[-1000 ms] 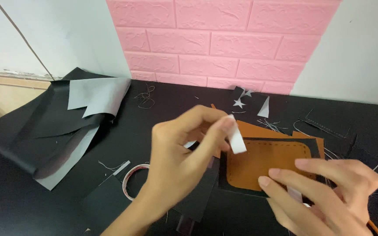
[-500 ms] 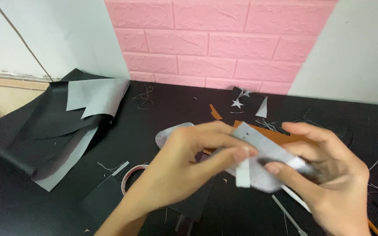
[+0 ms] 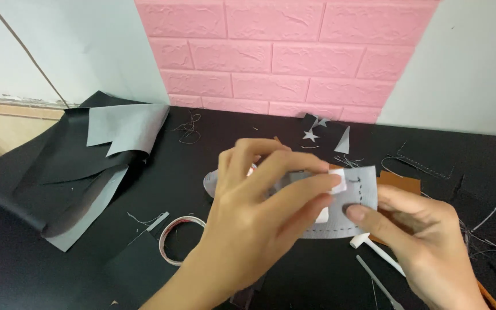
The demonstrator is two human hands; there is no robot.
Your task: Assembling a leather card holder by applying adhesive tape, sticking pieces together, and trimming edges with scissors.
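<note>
2 hands grasp a grey piece [image 3: 351, 201]: left hand [image 3: 259, 201] pinching white tape [image 3: 336, 179], right hand [image 3: 426, 241] its edge.

A: Left hand [image 3: 254, 212] position?
B: Raised at centre frame, back toward the camera, forearm entering from the lower edge. Fingers extend rightward; thumb and forefinger are pinched together at the tips.
A: Right hand [image 3: 426, 241]?
B: Lower right, palm turned inward, fingers curled, fingertips meeting those of the left hand.
</note>
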